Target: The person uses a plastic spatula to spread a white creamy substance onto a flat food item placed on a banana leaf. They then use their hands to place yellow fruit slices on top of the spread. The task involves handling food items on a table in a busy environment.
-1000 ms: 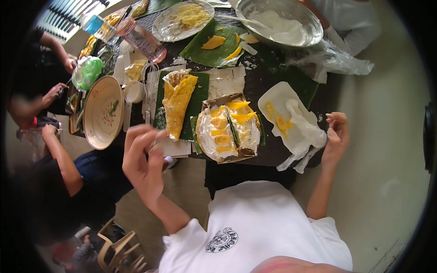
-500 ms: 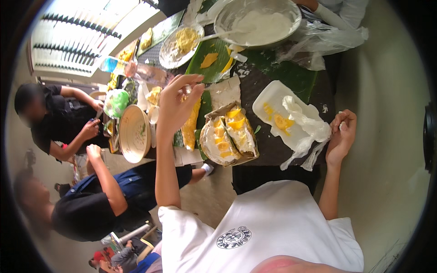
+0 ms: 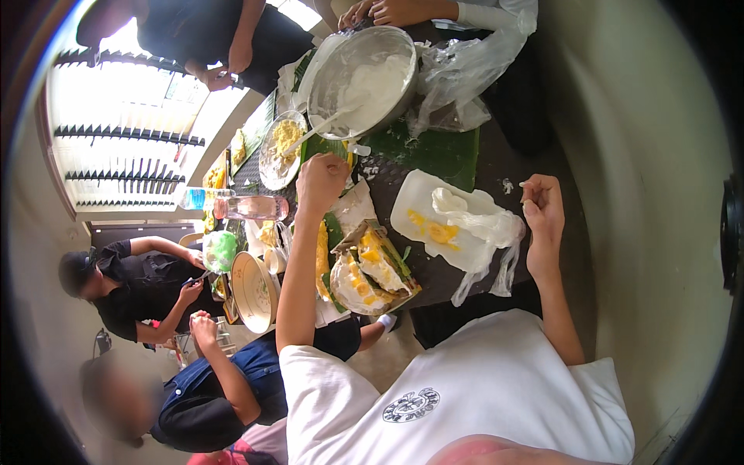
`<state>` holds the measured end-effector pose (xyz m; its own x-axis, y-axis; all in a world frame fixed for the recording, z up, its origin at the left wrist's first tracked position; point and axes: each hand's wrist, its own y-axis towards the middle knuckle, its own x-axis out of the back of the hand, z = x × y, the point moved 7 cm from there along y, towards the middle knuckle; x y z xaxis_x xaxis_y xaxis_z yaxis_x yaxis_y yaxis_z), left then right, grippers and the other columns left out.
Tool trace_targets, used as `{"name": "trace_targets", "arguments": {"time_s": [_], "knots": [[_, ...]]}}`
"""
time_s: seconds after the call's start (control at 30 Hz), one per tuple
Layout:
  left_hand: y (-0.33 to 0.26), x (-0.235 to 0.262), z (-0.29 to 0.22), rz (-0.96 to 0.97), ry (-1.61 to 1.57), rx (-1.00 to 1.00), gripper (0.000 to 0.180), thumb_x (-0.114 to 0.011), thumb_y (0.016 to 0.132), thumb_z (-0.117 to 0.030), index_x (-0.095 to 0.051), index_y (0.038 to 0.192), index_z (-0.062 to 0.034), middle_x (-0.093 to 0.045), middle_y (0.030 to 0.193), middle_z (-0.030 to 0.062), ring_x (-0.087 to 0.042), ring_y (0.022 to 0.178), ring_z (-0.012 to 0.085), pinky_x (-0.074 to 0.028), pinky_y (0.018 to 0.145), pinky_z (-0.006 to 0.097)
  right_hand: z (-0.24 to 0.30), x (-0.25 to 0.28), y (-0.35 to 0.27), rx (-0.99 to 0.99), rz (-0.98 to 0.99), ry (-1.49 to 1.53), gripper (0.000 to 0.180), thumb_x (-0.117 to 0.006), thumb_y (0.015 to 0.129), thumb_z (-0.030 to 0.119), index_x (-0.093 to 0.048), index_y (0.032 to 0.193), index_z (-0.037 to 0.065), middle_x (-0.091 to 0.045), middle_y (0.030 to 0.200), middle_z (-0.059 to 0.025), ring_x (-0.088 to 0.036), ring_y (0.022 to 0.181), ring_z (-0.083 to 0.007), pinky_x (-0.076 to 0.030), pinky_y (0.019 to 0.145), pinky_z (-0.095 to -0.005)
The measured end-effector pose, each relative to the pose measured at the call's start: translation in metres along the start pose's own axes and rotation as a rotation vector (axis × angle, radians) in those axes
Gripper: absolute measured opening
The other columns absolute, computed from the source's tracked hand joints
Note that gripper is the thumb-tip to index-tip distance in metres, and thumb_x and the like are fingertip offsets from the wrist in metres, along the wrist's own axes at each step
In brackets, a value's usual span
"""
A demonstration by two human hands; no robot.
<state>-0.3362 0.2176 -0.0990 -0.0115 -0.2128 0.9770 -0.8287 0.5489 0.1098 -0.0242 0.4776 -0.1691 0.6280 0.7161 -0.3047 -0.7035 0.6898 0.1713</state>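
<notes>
White cream in the metal bowl (image 3: 364, 77) sits just past the left hand (image 3: 322, 177), a loose empty-looking fist, so its forearm could smear the wrapped food (image 3: 372, 271) below, while the right hand (image 3: 542, 205) hovers pinched, apparently empty.

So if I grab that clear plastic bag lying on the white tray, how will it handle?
The clear plastic bag looks thin and crumpled, so it is probably floppy and very light, and would sag rather than hold its shape. One end trails off the white tray onto the dark table, so pulling may drag it loosely. It may be greasy near the yellow food, so possibly slippery.
</notes>
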Motion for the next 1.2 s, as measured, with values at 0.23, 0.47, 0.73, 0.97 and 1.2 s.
{"name": "trace_targets", "arguments": {"time_s": [0.23,0.47,0.73,0.97,1.2], "knots": [[0.000,-0.001,0.001,0.000,0.060,-0.023,0.020,-0.073,0.085,-0.022,-0.082,0.096,-0.0078,-0.075,0.098,0.0148,-0.074,0.091,0.0339,-0.058,0.083,0.044,0.004,0.000,0.001,-0.013,-0.006,0.027,0.024,-0.055,0.096,0.017,-0.055,0.116,0.004,-0.048,0.102,-0.0001,-0.044,0.091,-0.0077,-0.037,0.084,-0.0233],[0.005,0.000,0.003,-0.083,0.227,0.001,0.016,-0.074,0.084,-0.022,-0.081,0.091,-0.0090,-0.068,0.094,0.0128,-0.070,0.090,0.0335,-0.057,0.081,0.047,0.002,0.000,0.002,-0.025,-0.009,0.019,0.025,-0.054,0.093,0.015,-0.055,0.115,0.004,-0.047,0.100,-0.0003,-0.044,0.089,-0.0079,-0.037,0.082,-0.0238],[0.015,-0.002,0.016,-0.078,0.250,-0.035,0.014,-0.076,0.084,-0.020,-0.080,0.090,-0.0081,-0.067,0.103,0.0121,-0.067,0.103,0.0324,-0.056,0.088,0.045,0.004,-0.002,0.002,-0.025,-0.033,0.006,0.025,-0.055,0.091,0.014,-0.055,0.114,0.004,-0.048,0.100,-0.0011,-0.044,0.089,-0.0083,-0.036,0.082,-0.0239],[0.025,-0.004,0.020,-0.103,0.217,-0.011,0.018,-0.078,0.081,-0.023,-0.080,0.088,-0.0070,-0.067,0.101,0.0149,-0.067,0.104,0.0330,-0.055,0.090,0.045,0.006,-0.001,0.003,-0.018,-0.037,0.017,0.025,-0.055,0.090,0.013,-0.055,0.114,0.004,-0.048,0.102,-0.0010,-0.042,0.088,-0.0077,-0.036,0.082,-0.0238],[0.016,0.008,0.062,-0.024,-0.167,0.104,0.028,-0.082,0.080,-0.030,-0.081,0.089,-0.0031,-0.073,0.094,0.0146,-0.068,0.080,0.0249,-0.054,0.077,0.037,0.008,0.001,0.003,0.027,-0.056,0.031,0.027,-0.058,0.088,0.013,-0.058,0.113,0.004,-0.050,0.104,-0.0013,-0.040,0.085,-0.0087,-0.036,0.080,-0.0242]]}}
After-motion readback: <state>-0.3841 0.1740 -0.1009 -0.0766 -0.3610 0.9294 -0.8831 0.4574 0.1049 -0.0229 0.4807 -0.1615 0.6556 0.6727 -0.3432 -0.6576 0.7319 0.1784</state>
